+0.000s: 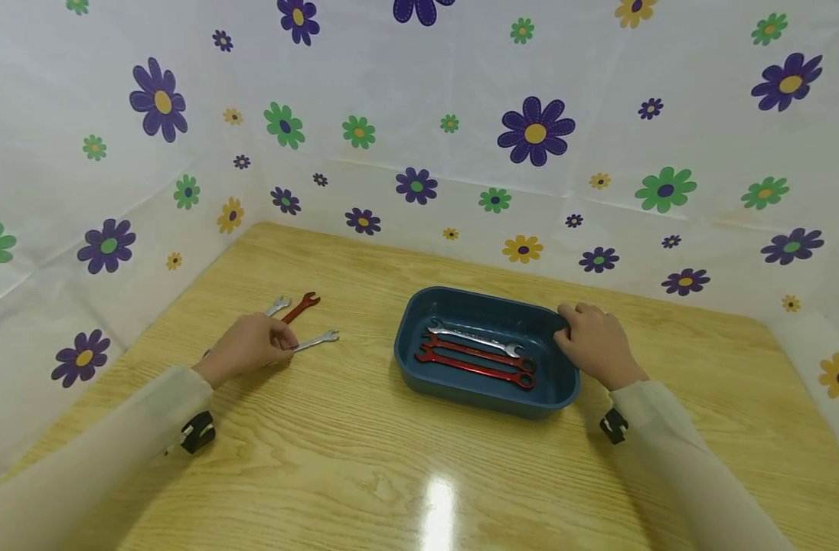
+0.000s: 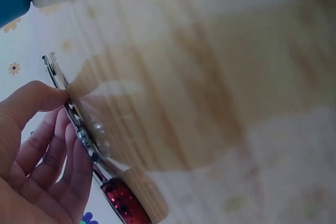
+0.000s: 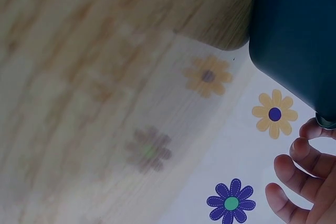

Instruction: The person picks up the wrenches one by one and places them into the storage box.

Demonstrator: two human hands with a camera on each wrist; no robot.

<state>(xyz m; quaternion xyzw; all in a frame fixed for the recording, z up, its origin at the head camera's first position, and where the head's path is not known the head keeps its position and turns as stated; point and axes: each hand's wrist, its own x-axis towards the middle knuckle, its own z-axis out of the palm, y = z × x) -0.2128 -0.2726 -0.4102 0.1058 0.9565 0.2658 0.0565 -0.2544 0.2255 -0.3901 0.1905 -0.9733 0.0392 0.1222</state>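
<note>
Left hand [image 1: 250, 344] pinches a silver wrench [image 1: 315, 341] (any lettering illegible), right hand [image 1: 597, 342] gripping a tray [image 1: 474, 396].

Our left arm [image 1: 96, 463] and right arm [image 1: 702, 467] reach out in front of us, wide apart, in long pale sleeves [image 1: 174, 386]. Our left hand [image 1: 247, 346] points to the right and pinches tight between its thumb [image 2: 39, 97] and bent fingers [image 2: 50, 148]. Our right hand [image 1: 597, 343] leans to the left and grips, thumb lowest, its fingertips [image 3: 283, 166] a little spread.
</note>
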